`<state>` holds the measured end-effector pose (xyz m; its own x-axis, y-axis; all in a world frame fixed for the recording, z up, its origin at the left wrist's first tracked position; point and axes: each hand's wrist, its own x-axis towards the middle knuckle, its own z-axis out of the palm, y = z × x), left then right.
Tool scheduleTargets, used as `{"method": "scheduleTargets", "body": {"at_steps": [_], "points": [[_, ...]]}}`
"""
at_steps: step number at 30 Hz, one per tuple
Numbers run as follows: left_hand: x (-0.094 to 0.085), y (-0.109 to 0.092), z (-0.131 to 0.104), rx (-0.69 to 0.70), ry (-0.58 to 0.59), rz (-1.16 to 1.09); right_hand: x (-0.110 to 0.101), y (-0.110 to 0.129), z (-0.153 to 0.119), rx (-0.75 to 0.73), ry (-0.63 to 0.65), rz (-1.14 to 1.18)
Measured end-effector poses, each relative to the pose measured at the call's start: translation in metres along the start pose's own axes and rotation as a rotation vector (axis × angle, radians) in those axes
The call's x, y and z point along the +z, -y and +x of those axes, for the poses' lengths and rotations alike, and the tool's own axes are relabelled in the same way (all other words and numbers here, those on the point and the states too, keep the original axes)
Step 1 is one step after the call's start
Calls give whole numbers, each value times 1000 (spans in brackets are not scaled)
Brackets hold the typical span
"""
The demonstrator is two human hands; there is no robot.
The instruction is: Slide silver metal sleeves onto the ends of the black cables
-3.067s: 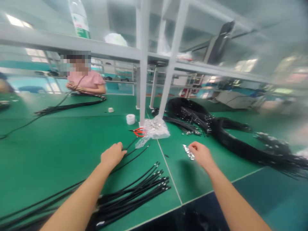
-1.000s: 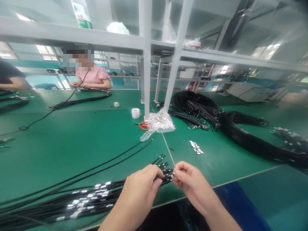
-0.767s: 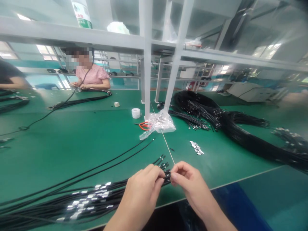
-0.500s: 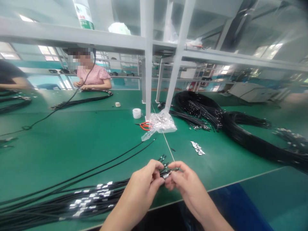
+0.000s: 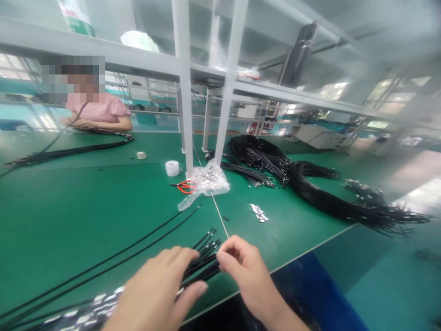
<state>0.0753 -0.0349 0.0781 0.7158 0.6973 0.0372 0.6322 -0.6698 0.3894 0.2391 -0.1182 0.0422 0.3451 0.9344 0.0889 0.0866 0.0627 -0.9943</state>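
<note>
A bundle of black cables [image 5: 203, 271] lies along the front of the green table, its tips pointing away to the right. Over it is my left hand [image 5: 161, 280], thumb and fingers apart, with nothing gripped. My right hand [image 5: 241, 266] is pinched at thumb and forefinger beside the cable ends; what sits between the fingertips is hidden. Small silver metal sleeves [image 5: 98, 305] show on the cables at lower left, partly covered by my left forearm. Two separate cables [image 5: 138, 250] run beyond the bundle. A small pile of silver sleeves [image 5: 259, 213] lies farther right.
A plastic bag of small metal parts [image 5: 210, 178] and red-handled pliers [image 5: 186, 186] lie by the shelf post [image 5: 185, 92]. Tape rolls [image 5: 172, 168] stand left of them. Large black cable coils [image 5: 310, 188] fill the right side. A co-worker [image 5: 99, 110] sits across the table.
My left hand has opened and drawn back left from my right hand, which stays pinched. The metal-sleeved cable end between them no longer shows. The view has swung right.
</note>
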Motion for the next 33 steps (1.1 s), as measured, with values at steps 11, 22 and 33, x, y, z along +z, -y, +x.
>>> {"method": "scheduleTargets", "body": {"at_steps": [11,22,33], "points": [[18,-8,12,57,-63,-213,-116,-45,117,80,-457,-1036],[17,-11,12,70,-81,-329,-126,-75,128,155,-454,-1276],[15,-18,4,41,-97,-467,-137,-64,106,14,-402,-863]]}}
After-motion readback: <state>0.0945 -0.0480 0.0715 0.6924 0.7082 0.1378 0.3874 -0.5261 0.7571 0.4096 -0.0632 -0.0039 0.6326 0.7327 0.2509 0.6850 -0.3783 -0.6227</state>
